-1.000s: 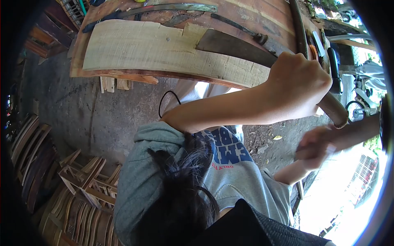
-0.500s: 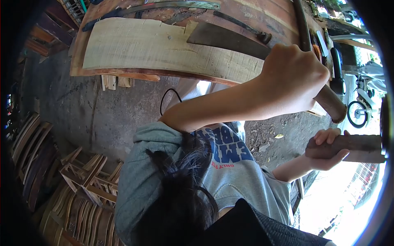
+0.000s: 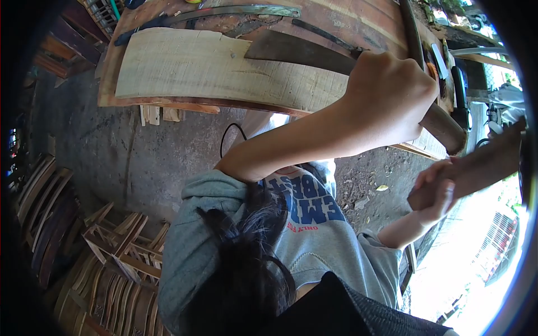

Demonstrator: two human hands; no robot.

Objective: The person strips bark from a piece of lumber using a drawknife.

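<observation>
My left hand (image 3: pixel 389 98) is closed in a fist around the handle of a machete (image 3: pixel 297 52). The broad dark blade points left, over the upper side of a long pale plank (image 3: pixel 185 64). Its round brown handle end sticks out at the lower right of the fist. Farther right, my right hand (image 3: pixel 437 193) grips the near end of a thick brown piece of wood (image 3: pixel 485 162). That wood is blurred, slants up to the right, and runs to the dark edge of the view.
The plank rests on a wooden workbench (image 3: pixel 109 89). Behind it lie a bow-like saw (image 3: pixel 235 9) and a thin dark tool (image 3: pixel 325 33). Wooden frames (image 3: pixel 123 252) and curved wood pieces (image 3: pixel 45 213) are stacked at lower left.
The machete and my left hand have shifted slightly left. In my right hand, the thick piece of wood has swung from nearly level to slanting, its far end raised.
</observation>
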